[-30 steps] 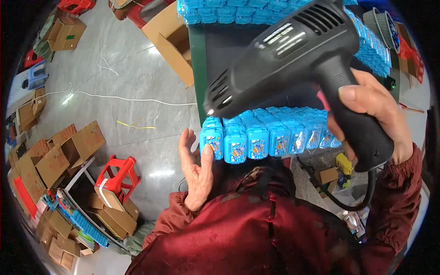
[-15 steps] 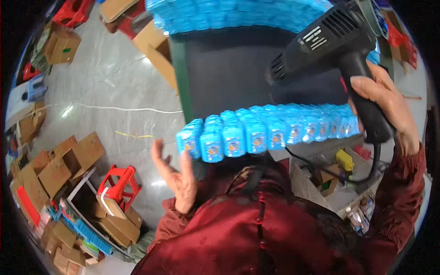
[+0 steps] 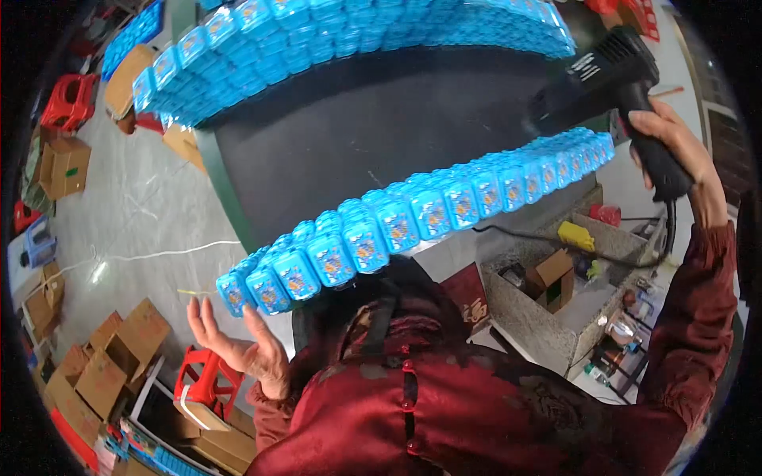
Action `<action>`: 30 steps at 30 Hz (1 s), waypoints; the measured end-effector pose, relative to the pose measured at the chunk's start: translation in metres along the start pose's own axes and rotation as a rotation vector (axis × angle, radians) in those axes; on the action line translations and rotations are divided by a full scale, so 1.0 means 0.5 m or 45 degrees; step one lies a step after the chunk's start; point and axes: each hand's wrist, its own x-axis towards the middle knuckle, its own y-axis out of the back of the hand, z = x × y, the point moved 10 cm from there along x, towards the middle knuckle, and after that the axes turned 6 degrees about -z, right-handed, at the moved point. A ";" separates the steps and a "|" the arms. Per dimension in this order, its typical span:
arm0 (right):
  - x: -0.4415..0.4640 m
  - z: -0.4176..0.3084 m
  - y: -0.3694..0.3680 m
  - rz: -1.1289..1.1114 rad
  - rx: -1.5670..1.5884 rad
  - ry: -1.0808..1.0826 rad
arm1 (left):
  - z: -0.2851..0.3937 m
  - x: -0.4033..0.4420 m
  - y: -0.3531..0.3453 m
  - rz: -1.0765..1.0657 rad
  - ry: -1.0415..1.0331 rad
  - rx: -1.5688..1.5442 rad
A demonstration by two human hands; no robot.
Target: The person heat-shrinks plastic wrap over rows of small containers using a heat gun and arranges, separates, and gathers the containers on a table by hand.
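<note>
My right hand (image 3: 675, 143) is wrapped round the handle of a black heat gun (image 3: 607, 79), whose nozzle points left over the dark table top (image 3: 317, 135). A long row of blue printed cases (image 3: 365, 242), several deep, lies along the near edge of that table. At the row's left end, my left hand (image 3: 242, 349) has its fingers spread, with the thumb tip at or close to the end cases; whether it touches them I cannot tell. The heat gun's nozzle is above the far right part of the row.
More blue cases (image 3: 317, 40) are stacked along the table's far side. Cardboard boxes (image 3: 103, 357) and a red stool (image 3: 208, 381) stand at the left. A grey bin (image 3: 540, 321) holding a small carton is at the lower right, crossed by the gun's black cord (image 3: 556, 240).
The view has swung, showing the row slanted and more of its length. The heat gun has moved from the row's left end toward its right end. My left hand remains by the left end.
</note>
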 end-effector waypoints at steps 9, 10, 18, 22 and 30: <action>-0.107 -0.004 -0.056 -0.212 0.150 -0.121 | 0.036 0.054 -0.006 -0.039 -0.165 -0.002; -0.124 -0.016 -0.085 -0.273 0.162 -0.119 | 0.031 0.059 -0.002 -0.048 -0.181 -0.008; -0.079 0.022 -0.007 0.102 0.042 -0.183 | -0.061 0.103 0.065 -0.051 -0.249 -0.031; -0.099 -0.006 -0.091 -0.122 0.208 -0.119 | -0.073 0.112 0.075 -0.065 -0.264 -0.025; -0.072 0.013 -0.039 -0.035 -0.041 -0.181 | -0.082 0.109 0.069 -0.052 -0.244 -0.005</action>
